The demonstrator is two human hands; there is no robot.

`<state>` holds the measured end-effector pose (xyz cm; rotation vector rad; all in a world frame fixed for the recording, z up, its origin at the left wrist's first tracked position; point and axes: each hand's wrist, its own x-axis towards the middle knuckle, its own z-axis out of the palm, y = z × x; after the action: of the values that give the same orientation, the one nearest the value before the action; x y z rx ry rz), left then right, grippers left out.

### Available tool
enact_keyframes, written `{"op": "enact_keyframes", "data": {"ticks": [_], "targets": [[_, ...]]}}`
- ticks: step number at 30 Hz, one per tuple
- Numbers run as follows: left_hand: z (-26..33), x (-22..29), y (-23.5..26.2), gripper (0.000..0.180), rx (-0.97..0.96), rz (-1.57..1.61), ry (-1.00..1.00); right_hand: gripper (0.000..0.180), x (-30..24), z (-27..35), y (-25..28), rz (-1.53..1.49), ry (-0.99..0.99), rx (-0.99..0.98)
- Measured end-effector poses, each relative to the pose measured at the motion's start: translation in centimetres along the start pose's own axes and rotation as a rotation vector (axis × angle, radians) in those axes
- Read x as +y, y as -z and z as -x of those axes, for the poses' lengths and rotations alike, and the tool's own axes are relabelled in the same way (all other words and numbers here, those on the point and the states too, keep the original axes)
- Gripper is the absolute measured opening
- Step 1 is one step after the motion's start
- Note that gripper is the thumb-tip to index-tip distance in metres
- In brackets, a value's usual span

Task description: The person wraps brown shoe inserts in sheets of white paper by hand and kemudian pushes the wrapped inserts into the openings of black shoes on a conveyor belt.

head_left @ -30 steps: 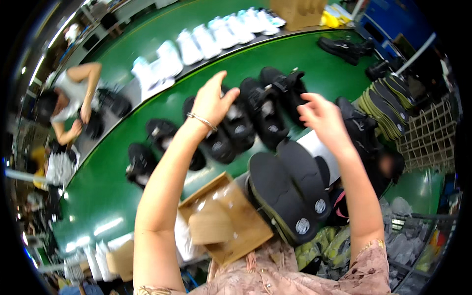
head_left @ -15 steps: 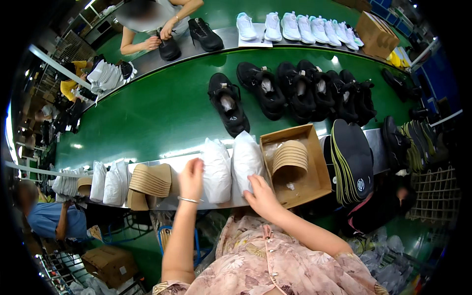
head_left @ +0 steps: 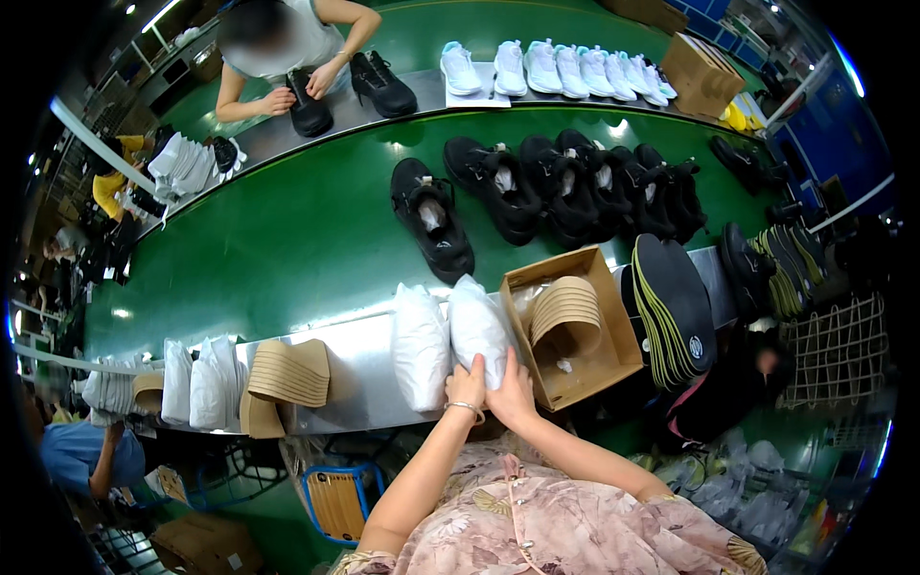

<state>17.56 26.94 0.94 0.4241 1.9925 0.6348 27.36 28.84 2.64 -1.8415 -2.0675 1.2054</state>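
Note:
Two white paper-wrapped bundles stand side by side on the metal ledge in front of me. My left hand and my right hand meet at the near end of the right-hand bundle, their fingers pressed against it from both sides. Just left of it, the other white bundle is untouched. An open cardboard box sits right of my hands, holding a nested stack of curved tan cardboard pieces. What the white wrapping contains is hidden.
Black shoes stand in a row on the green belt. Left along the metal ledge lie more tan cardboard pieces and white bundles. Black insoles stack beyond the box. Across, a person handles a black shoe.
My left hand has moved right and down, from beside the left bundle to the right bundle's near end. My right hand has shifted slightly down. The whole view has tilted a little.

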Motion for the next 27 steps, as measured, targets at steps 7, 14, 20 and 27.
{"op": "enact_keyframes", "data": {"ticks": [7, 14, 20, 27], "targets": [[2.0, -0.2, 0.4, 0.081, 0.137, 0.115, -0.141, 0.089, -0.7, 2.2, 2.0, -0.090, 0.234, 0.137], [7.6, 5.8, 4.9, 0.048, -0.219, 1.021, -0.366, 0.080, -5.4, 5.4, 8.7, -0.452, 0.525, 0.107], [7.5, 12.3, 5.6, 0.091, -0.452, 1.096, -0.527, 0.076, -8.1, 5.3, 14.5, -0.755, 0.553, 0.009], [8.2, 22.0, -1.2, 0.077, -0.486, 1.050, -0.427, 0.068, -5.2, 0.6, 22.4, -0.794, 0.485, 0.137]]}}
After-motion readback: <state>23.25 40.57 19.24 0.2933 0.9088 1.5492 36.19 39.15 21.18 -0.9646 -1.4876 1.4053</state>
